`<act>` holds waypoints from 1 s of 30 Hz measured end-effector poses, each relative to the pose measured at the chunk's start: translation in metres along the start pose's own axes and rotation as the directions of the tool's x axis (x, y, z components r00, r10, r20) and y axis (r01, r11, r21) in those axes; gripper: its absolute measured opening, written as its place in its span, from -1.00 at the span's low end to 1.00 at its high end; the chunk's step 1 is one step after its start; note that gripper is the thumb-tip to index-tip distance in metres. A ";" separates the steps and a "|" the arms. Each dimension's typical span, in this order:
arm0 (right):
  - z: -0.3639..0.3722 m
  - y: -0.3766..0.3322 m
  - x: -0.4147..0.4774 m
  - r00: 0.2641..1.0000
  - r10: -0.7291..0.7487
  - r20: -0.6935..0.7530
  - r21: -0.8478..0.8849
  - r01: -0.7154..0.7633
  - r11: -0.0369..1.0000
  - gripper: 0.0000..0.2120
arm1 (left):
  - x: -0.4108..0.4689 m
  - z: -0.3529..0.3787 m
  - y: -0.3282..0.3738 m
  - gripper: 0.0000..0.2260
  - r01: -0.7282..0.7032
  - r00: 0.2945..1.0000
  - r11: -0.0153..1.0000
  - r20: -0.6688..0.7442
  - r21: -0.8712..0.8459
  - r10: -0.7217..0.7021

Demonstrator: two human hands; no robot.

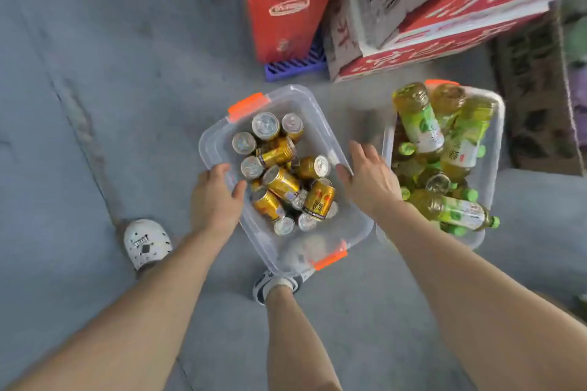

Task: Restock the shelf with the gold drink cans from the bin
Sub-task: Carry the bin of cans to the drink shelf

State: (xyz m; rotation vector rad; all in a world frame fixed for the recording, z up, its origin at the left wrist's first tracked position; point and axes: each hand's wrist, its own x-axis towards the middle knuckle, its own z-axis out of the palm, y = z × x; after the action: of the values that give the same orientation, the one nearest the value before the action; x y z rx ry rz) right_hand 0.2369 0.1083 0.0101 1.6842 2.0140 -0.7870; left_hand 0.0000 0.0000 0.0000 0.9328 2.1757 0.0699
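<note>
**Both hands at the can bin, grip only half made**

Two bare forearms (127, 311) reach in from 5 and 7 o'clock to the clear bin (209, 144) at centre. The left hand (217, 200) grips its 9 o'clock rim, thumb inside and fingers curled outside. The right hand (370, 182) hovers at the 3 o'clock rim, fingers straight and spread, holding nothing. The gold drink cans (281, 181) lie jumbled inside the bin. The right hand should probably hook its rim too, then both should lift level, since loose cans will likely roll.

The concrete floor (79, 73) is grey. A second bin (497, 136) of green tea bottles (419, 127) sits just beside, at 3 o'clock. Red cartons (279, 0) and a blue pallet (295, 64) stand at 12. No shelf is in view.
</note>
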 end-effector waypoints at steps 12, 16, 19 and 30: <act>0.068 0.001 0.058 0.975 0.208 0.076 0.167 -0.218 0.962 -0.65 | 0.020 0.090 -0.063 -0.80 0.494 0.859 0.802 0.334 -0.336 -0.389; 0.058 -0.020 0.043 0.968 0.237 0.080 0.195 -0.249 0.949 -0.62 | 0.026 0.063 -0.070 -0.82 0.473 0.874 0.810 0.304 -0.347 -0.379; 0.044 -0.046 0.021 0.955 0.282 0.097 0.250 -0.298 0.921 -0.60 | 0.027 0.021 -0.083 -0.79 0.432 0.888 0.850 0.307 -0.302 -0.343; -0.078 -0.240 -0.129 0.976 0.191 0.109 0.340 -0.217 0.915 -0.71 | -0.075 -0.249 -0.146 -0.65 0.284 0.958 0.892 0.146 -0.351 -0.248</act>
State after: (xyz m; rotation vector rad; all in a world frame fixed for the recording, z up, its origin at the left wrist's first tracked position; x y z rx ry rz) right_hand 0.0314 0.0335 0.1904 1.9867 1.6844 -1.1669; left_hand -0.2189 -0.0980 0.1774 0.4114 2.0817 0.2846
